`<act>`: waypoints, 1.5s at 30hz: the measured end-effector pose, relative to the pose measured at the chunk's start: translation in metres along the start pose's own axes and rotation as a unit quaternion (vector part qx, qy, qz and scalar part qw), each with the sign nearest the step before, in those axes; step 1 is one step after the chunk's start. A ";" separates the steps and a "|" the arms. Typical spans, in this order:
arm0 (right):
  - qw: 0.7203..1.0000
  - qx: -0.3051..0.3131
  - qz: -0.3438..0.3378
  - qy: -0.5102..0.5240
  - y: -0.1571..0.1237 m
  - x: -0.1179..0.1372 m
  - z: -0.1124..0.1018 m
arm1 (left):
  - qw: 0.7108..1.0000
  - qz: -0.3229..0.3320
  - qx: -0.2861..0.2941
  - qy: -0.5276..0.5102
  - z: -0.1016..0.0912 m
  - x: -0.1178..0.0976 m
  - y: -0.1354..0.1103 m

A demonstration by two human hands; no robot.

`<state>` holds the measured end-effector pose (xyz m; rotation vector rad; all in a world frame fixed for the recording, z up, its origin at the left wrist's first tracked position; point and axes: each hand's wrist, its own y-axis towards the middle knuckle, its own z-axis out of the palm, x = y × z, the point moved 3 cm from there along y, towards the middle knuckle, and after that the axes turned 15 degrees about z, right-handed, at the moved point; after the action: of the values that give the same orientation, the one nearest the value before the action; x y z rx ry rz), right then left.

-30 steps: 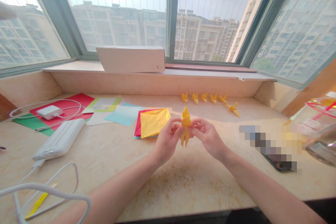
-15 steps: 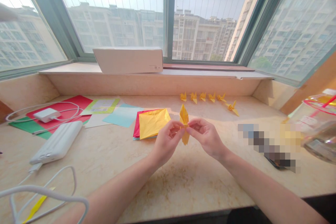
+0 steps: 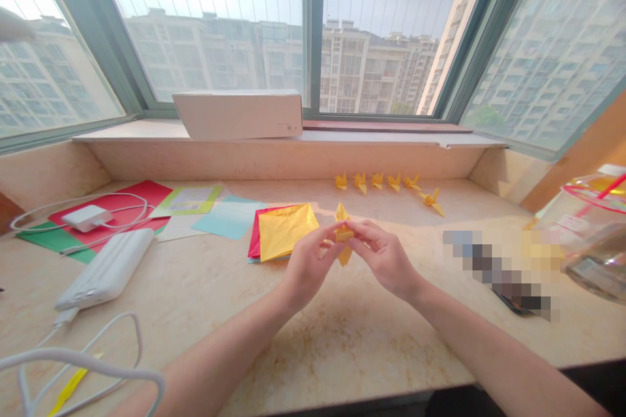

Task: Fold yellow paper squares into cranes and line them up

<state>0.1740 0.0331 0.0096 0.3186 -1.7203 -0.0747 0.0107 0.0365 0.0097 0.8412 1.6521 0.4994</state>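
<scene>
Between my two hands, a little above the counter, is a partly folded yellow paper crane (image 3: pixel 344 234). My left hand (image 3: pixel 313 257) pinches its left side with thumb and fingers, and my right hand (image 3: pixel 384 253) pinches its right side. One paper point sticks up past the fingertips and another hangs below the thumbs; the fingers cover part of the middle. Just left of my left hand lies a stack of square paper (image 3: pixel 283 231), yellow on top with red and blue beneath. Several finished yellow paper cranes (image 3: pixel 377 182) stand in a row behind my hands.
At left lie coloured sheets (image 3: pixel 229 216), a white charger (image 3: pixel 87 217), a white power bank (image 3: pixel 105 270) and looping cables (image 3: pixel 88 355). A white box (image 3: pixel 239 116) sits on the sill. At right are a blurred-out dark object (image 3: pixel 508 280) and a clear plastic cup (image 3: pixel 587 228).
My fingers have shifted upward on the yellow paper, and the middle now shows a wider folded band. Its top point stands lower. The things on the counter stay put.
</scene>
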 end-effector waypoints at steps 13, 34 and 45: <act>0.989 -0.070 -0.087 -0.097 -0.008 0.015 -0.002 | 0.974 0.112 -0.014 0.194 -0.009 -0.019 0.002; 0.997 -0.068 0.023 0.009 -0.002 0.004 0.002 | 0.984 -0.098 -0.055 -0.138 0.002 -0.006 0.001; 0.998 -0.053 0.027 0.035 -0.004 0.002 0.005 | 0.972 -0.136 -0.097 -0.163 0.000 -0.005 0.002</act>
<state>0.1699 0.0281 0.0099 0.1940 -1.6485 -0.1128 0.0119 0.0342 0.0147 0.5106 1.3617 0.3056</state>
